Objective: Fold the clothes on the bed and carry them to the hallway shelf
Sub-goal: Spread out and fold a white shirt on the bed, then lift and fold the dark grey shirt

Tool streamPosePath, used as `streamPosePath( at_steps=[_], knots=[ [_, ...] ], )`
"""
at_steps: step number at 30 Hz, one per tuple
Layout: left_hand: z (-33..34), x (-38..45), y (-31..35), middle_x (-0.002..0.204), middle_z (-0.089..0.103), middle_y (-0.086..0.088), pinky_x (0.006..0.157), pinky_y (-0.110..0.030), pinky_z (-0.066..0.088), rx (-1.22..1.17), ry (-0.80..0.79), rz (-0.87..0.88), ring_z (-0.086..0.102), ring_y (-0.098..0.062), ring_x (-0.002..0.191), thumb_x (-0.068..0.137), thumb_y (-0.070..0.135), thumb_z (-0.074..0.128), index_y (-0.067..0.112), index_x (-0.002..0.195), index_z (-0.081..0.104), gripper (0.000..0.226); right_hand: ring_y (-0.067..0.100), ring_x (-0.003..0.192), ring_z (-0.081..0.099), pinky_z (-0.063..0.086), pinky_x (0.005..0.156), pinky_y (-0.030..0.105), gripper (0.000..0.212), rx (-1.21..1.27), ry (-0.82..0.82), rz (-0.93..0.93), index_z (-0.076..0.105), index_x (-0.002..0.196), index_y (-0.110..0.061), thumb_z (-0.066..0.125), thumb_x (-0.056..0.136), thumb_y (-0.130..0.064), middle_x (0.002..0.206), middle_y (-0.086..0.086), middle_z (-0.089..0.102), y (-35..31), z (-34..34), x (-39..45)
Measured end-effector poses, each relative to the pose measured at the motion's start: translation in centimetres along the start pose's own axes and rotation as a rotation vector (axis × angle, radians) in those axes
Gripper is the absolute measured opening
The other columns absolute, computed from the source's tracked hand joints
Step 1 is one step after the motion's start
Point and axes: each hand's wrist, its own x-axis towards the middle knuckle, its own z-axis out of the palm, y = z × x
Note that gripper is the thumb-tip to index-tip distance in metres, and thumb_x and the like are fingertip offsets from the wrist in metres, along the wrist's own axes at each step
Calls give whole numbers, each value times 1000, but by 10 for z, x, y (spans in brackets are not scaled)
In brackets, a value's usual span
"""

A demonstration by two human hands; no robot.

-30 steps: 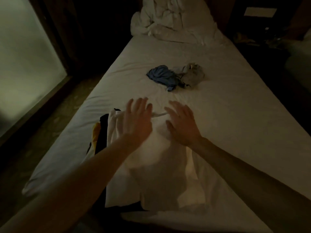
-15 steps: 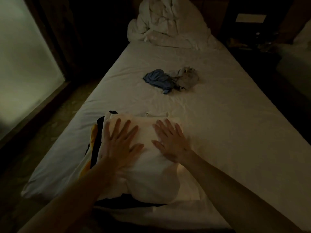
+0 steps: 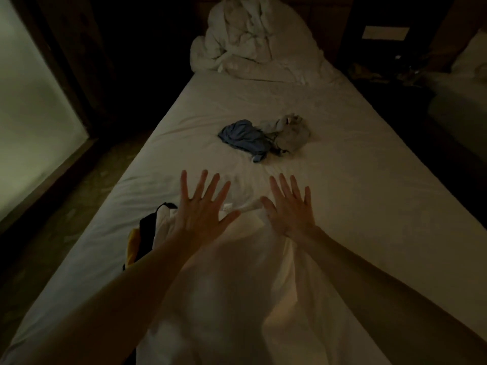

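Left hand (image 3: 201, 209): fingers straight and spread wide, palm down, over the far left part of the white garment (image 3: 237, 280); holds nothing. Whether the palm presses the cloth or hovers just above it cannot be told.
Right hand (image 3: 290, 209): fingers straight and spread, palm down, at the garment's far right edge; holds nothing. Contact likewise uncertain. Both hands lie side by side, apart, with a gap between the thumbs.

White garment: spread on the near end of the bed (image 3: 355, 180), running from the hands back toward the camera, partly under both forearms. A small tag or collar strip shows at its far edge, between the thumbs.
Dark garment (image 3: 147, 230): black with a yellow patch, just beside the white garment on its left and partly under it, near the bed's left edge.
Blue garment (image 3: 242, 137): crumpled, mid-bed, well beyond the hands.
Grey garment (image 3: 292, 133): crumpled, touching the blue one on its right.

Duvet (image 3: 253, 40): white, bunched in a heap at the far end of the bed.
Window (image 3: 31, 106): pale, frosted-looking pane at left, dark frame.
Second bed (image 3: 463, 83): pale edge at far right, dimly lit.
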Motion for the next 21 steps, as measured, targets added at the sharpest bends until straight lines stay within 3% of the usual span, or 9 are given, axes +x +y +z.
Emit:
streamPosePath(
  at_steps=[11, 21],
  knots=[
    [74, 145, 48, 163, 3, -1, 114, -59, -12, -143, -98, -26, 0, -25, 150, 82, 76, -8, 32, 154, 2, 84, 20, 150, -8, 1, 120, 52, 70, -102, -42, 30, 0, 156, -21, 32, 100, -49, 164, 0, -3, 60, 19, 137],
    [153, 242, 52, 162, 5, -4, 118, -53, -7, -198, -68, -70, 4, -25, 149, 89, 74, 6, 31, 153, 5, 78, 23, 147, 18, 30, 112, 42, 69, -33, 174, -132, 10, 155, -16, 50, 100, -24, 160, 4, 19, 55, 64, 286]
  ],
)
